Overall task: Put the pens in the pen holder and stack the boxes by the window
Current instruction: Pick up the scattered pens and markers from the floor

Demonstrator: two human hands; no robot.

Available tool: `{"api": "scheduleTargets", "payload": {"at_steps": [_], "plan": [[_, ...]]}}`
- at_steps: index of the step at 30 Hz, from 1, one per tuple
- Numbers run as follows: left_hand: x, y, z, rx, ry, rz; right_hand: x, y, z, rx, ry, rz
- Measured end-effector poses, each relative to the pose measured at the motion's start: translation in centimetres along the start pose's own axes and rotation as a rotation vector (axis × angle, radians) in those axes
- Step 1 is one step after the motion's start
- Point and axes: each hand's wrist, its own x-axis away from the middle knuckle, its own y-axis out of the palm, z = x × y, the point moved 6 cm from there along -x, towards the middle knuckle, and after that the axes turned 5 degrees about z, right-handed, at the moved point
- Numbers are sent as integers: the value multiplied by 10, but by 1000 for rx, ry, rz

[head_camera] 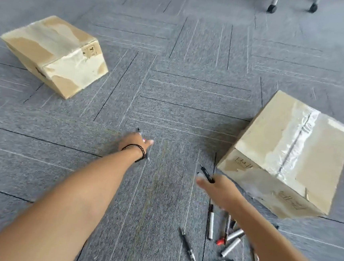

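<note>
between the two outstretched hands, grey carpet tile (170, 92), flat short pile with thin dark and pale lines.

left hand (137, 145): blurred; fingers seem curled round thin pens (139, 130), a dark tip showing just past the knuckles and another end by the wrist. count cannot be told. black cords on the wrist.

right hand (217, 188): blurred; thumb and fingers pinch a black pen (206, 173) near its lower end, barrel pointing up and away from the fingertips.

loose pens and markers (226, 239): scattered on the carpet under the right forearm, behind the fingers. slim stiff plastic barrels, white, black, one red cap. judged very light, smooth, prone to roll or slip; best pinched mid-barrel or gathered several side by side.

box, right (289, 153): just beside the right fingertips, not touching. brown cardboard, glossy clear tape along the top seam, printed marks on the near face. judged stiff-walled, weight unknown; tape patches slick, so take by opposite lower edges with both hands.

box, left (55, 55): well apart from the left fingers, beyond them to the left. flatter, worn cardboard with pale torn-looking patches.

pen holder and window: not in view.

chair wheels (271, 8): far edge.
</note>
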Motion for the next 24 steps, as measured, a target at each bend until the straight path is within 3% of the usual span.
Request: {"api": "scheduleTargets", "payload": {"at_steps": [6, 9, 14, 20, 22, 24], "plan": [[19, 10, 26, 56, 137, 58, 20, -16, 21, -2, 11, -160], [61, 7, 38, 233, 181, 32, 19, -20, 34, 99, -45, -100], [123, 18, 41, 564, 112, -222, 12, -4, 62, 251, -20, 40], [184, 43, 10, 994, -26, -494, 2, 38, 83, 410, -28, 81], [197, 48, -7, 941, -16, -492, 1, 46, 87, 431, -32, 108], [211, 44, -20, 732, 65, -375, 0, 51, 90, 445, -39, 122]]}}
